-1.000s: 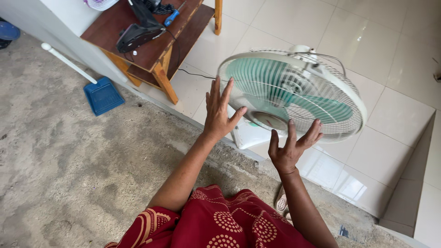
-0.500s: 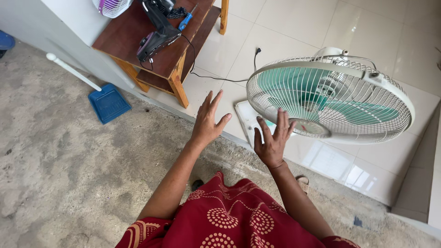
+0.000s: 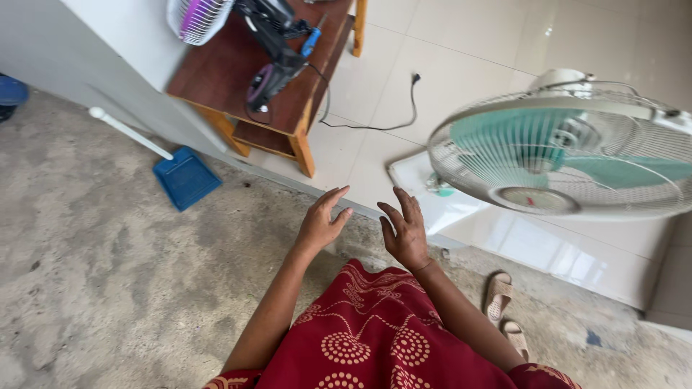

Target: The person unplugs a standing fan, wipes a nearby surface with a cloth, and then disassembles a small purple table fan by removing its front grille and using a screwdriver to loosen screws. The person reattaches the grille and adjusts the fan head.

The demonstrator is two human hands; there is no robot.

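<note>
A white stand fan [image 3: 569, 155] with green blades and a wire grille stands on the tiled floor at the right, its white base [image 3: 432, 194] behind my hands. My left hand [image 3: 322, 221] is held out empty, fingers apart, over the rough concrete floor. Beside it, my right hand [image 3: 405, 232] is also empty and spread, a short way left of the fan's grille and touching nothing. My red patterned dress [image 3: 375, 331] fills the bottom of the view.
A wooden table [image 3: 288, 108] at the top carries a black device and a small white and purple fan grille [image 3: 194, 16]. A black cord with plug [image 3: 404, 101] lies on the tiles. A blue dustpan [image 3: 184, 176] rests on the concrete at left. Sandals [image 3: 501, 295] lie at right.
Both hands have come off the fan's grille and dropped lower, away from it. The view has shifted, so the fan now sits further right.
</note>
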